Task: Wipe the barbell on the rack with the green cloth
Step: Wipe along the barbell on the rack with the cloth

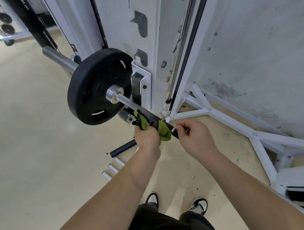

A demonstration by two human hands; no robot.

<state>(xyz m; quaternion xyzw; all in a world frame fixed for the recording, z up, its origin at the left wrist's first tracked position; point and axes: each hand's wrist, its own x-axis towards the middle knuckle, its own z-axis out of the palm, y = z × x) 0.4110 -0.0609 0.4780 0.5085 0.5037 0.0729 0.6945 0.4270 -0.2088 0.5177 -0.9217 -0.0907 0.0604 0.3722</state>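
Observation:
The barbell (127, 102) rests on the white rack (142, 76), with a black weight plate (93, 88) on its sleeve. My left hand (146, 136) is closed around the green cloth (163, 131), which is wrapped over the dark part of the bar near its close end. My right hand (193, 137) is just to the right of the bar's end, fingers curled; thumb and forefinger seem pinched on a small object that I cannot make out.
A white upright (143, 27) and angled white frame bars (236, 121) stand right and behind. A black tube (123, 148) and white tubes (113, 168) lie on the beige floor below the bar. My shoes (198, 205) are near the bottom. More plates (5, 22) sit far left.

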